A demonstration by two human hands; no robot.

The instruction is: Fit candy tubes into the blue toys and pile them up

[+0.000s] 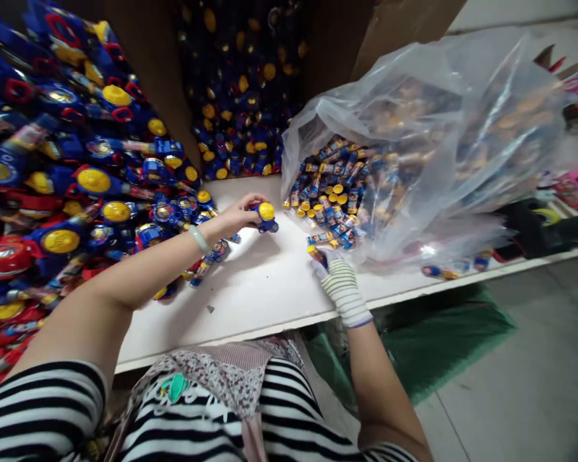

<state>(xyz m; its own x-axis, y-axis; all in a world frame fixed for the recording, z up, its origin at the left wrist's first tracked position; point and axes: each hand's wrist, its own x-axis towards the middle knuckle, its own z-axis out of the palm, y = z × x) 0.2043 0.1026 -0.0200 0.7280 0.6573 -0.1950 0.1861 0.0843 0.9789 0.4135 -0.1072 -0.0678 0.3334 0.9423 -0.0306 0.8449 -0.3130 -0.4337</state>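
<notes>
My bare left hand (235, 218), with a pale bangle on the wrist, is closed around a small blue plastic toy (268, 221) with a yellow round cap, just above the white tabletop (264, 282). In a striped glove, my right hand (338, 279) grips a small yellow-capped tube (320, 256) near the mouth of a clear plastic bag. Its fingers are partly hidden by the glove and tube. Loose printed tubes (340, 199) with yellow ends spill from that bag. Below my left forearm lies another blue toy (216, 251) with a tube attached.
A large pile of blue, yellow and red toys (94, 183) covers the left side. Behind stands a cardboard box (154, 64) holding many blue and yellow toys. The clear bag (462, 141) bulges with tubes at right. Green sheeting (453, 340) hangs below the table's front edge.
</notes>
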